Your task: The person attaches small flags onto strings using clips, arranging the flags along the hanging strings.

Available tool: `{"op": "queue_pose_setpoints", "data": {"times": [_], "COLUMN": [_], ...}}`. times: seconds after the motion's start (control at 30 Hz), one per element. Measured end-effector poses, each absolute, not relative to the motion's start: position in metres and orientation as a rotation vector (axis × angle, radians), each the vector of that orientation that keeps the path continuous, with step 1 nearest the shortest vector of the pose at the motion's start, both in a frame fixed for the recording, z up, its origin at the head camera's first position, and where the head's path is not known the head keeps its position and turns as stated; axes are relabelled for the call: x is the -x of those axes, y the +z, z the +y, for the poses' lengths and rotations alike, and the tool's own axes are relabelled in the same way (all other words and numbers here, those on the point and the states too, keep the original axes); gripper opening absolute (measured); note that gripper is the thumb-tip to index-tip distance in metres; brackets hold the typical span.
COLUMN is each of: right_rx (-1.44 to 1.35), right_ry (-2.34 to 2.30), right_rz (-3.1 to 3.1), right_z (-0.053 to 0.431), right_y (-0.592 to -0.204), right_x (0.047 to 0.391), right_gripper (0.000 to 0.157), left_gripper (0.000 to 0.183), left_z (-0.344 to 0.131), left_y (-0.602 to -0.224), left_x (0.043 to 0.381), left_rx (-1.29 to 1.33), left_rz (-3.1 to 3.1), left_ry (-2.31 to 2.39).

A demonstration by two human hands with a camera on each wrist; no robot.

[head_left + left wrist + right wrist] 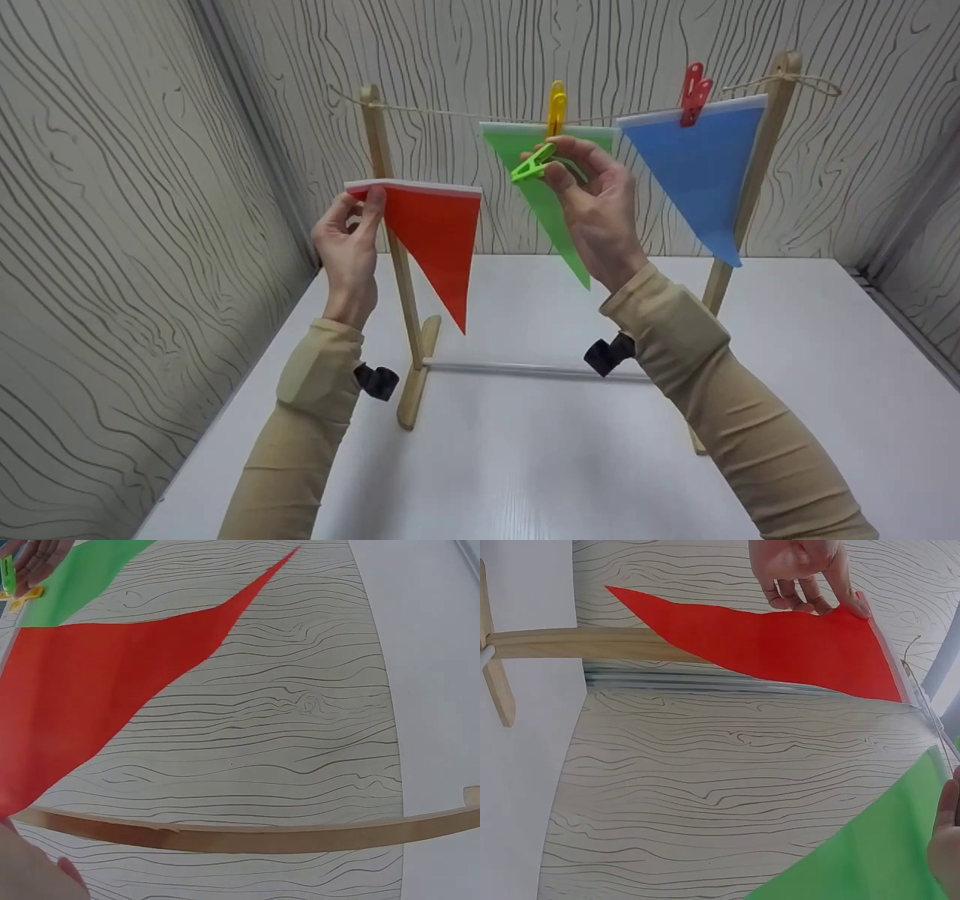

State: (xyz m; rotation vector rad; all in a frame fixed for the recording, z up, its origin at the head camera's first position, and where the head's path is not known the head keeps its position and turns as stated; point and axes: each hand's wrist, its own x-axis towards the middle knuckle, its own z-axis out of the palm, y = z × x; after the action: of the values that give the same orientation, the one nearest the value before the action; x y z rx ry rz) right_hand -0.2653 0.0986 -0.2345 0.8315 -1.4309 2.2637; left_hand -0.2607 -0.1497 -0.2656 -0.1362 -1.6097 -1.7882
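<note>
My left hand pinches the top left corner of a red triangular pennant, thumb in front on its white edge; the tip hangs down. In the head view this pennant appears lower than the string and overlaps the left post. My right hand pinches a light green clothespin between thumb and fingers, in front of the green pennant. That pennant hangs from the string by a yellow clothespin. At the right, a red clothespin holds a blue pennant on the string.
The string runs between two wooden posts, the left post and the right post, on a white table. A white rod joins them low down. Walls with a wood-line pattern stand behind and at both sides.
</note>
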Motion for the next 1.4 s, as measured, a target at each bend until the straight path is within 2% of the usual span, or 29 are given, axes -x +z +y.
{"op": "queue_pose_setpoints", "data": {"times": [0.2, 0.63, 1.0, 1.4], "right_rx": [-0.815, -0.862, -0.930, -0.817], "right_ry": [2.194, 2.003, 1.875, 1.921], "right_rz": [-1.495, -1.598, -1.609, -1.659], "right_z": [0.087, 0.066, 0.049, 0.037], "right_y": [-0.223, -0.195, -0.175, -0.159], "right_x": [0.268, 0.276, 0.282, 0.292], "right_gripper": [0.024, 0.026, 0.021, 0.019], "left_gripper": [0.012, 0.023, 0.018, 0.021], "left_z": [-0.146, -0.145, -0.143, -0.141], "left_y": [-0.257, -0.243, -0.236, -0.230], "left_x": [0.263, 0.268, 0.274, 0.277], "left_rx": [0.049, -0.004, 0.019, 0.006], "left_rz": [-1.621, -1.666, -1.615, -1.571], "left_ry": [-1.768, -1.724, -1.749, -1.768]}}
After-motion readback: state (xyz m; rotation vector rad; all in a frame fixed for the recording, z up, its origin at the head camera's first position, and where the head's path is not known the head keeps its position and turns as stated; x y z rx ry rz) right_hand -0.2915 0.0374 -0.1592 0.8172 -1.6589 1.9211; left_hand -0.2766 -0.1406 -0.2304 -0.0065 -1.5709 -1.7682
